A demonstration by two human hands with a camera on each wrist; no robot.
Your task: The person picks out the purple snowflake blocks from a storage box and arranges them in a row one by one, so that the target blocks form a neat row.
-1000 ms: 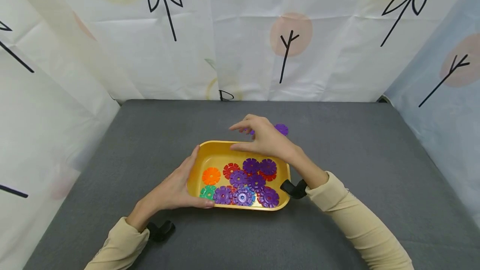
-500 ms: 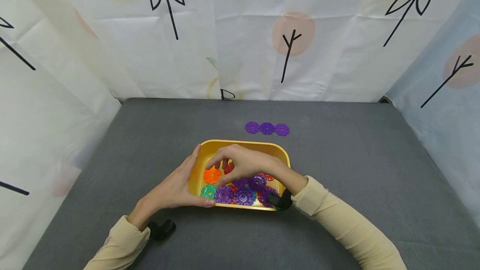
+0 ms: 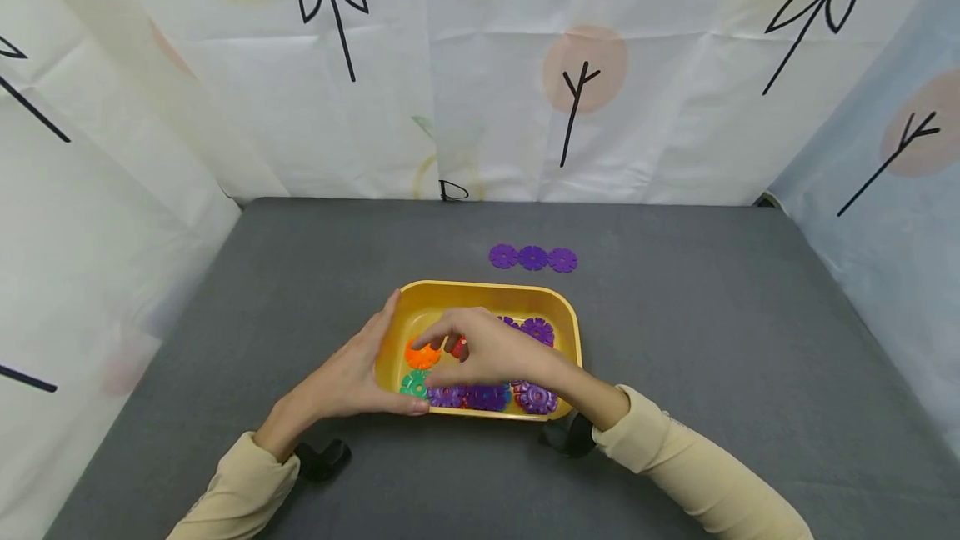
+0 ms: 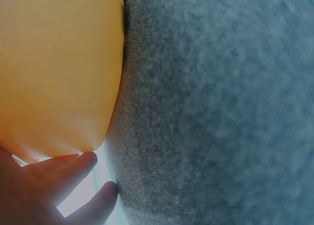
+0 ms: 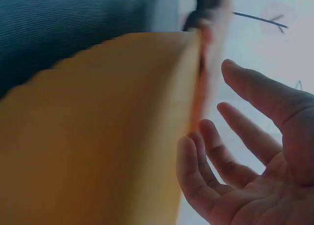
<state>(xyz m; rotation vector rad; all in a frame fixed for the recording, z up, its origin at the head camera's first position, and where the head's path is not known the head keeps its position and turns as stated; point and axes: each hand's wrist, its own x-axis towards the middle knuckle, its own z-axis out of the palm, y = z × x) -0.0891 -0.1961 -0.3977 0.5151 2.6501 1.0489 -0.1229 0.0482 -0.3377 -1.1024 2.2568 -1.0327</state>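
A yellow plastic tray [image 3: 435, 298] holds several flower-shaped toy discs. My left hand [image 3: 341, 382] grips the tray's left end, thumb on the front rim and fingers along the end wall. In the left wrist view, fingertips [image 4: 81, 168] lie at the tray's outer wall [image 4: 59, 77]. My right hand [image 3: 487, 348] hovers over the tray, thumb and fingers apart with nothing between them, as the right wrist view also shows. Near its fingertips are an orange disc [image 3: 420, 355], a green disc [image 3: 413, 384] and a partly hidden red disc [image 3: 459, 347]. Purple discs [image 3: 536, 398] lie partly under the hand.
Behind the tray, three purple discs [image 3: 533, 257] lie in a row on the grey tabletop [image 3: 675, 307]. White printed cloth [image 3: 495, 123] hangs along the back and sides. Each wrist carries a dark camera mount [image 3: 324, 462].
My right hand has come back from over the row of purple discs to above the tray's contents, which uncovers the row. My left hand keeps its hold on the tray.
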